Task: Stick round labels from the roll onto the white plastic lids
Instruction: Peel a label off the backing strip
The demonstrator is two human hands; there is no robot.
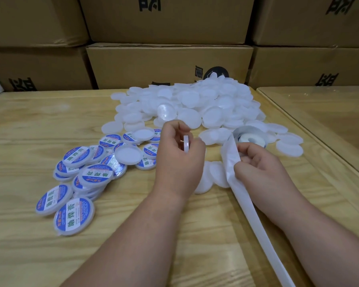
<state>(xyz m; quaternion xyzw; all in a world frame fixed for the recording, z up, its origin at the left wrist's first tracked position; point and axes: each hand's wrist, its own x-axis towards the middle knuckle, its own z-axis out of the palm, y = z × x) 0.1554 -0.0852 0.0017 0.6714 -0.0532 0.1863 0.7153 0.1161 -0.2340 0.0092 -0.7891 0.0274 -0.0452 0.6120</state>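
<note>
My left hand (177, 156) holds one white lid (186, 143) on edge between curled fingers, above the table's middle. My right hand (257, 164) pinches the white backing strip (245, 195), which runs from the label roll (249, 137) down toward the frame's bottom right. The roll lies flat among loose lids just beyond my right hand. A big heap of plain white lids (195, 102) covers the table's far middle. To the left lies a pile of labelled lids (79, 179) with blue and white round labels. Whether a label is in my right fingers is hidden.
The wooden table (39, 125) carries everything; a second table (330, 112) adjoins on the right with a seam between them. Stacked cardboard boxes (168, 63) form a wall behind the table. Two plain lids (216, 175) lie between my hands.
</note>
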